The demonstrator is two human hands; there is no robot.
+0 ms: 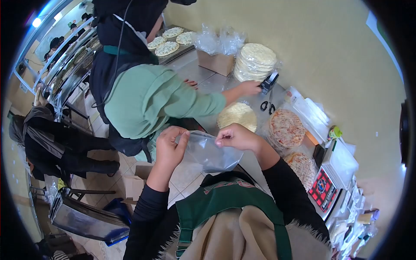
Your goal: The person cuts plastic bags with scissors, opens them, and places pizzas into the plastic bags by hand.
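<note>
A clear plastic bag (212, 152) hangs between my two hands in front of my apron. My left hand (172, 143) pinches one upper edge of it between thumb and fingers. At the opposite edge, my right hand (236, 138) grips the plastic with curled fingers. Just beyond my right hand, a pale round pizza base (237, 117) lies on the metal table. To its right are wrapped pizzas with red-streaked topping, one (287, 128) farther back and another (300, 168) nearer me.
A co-worker in a green sleeve (190, 97) reaches across the table toward a tape dispenser (269, 82). Scissors (268, 105) lie below it. Behind stand stacked pizza bases (255, 60) and a cardboard box of plastic bags (215, 63). Another person (60, 138) bends at the left.
</note>
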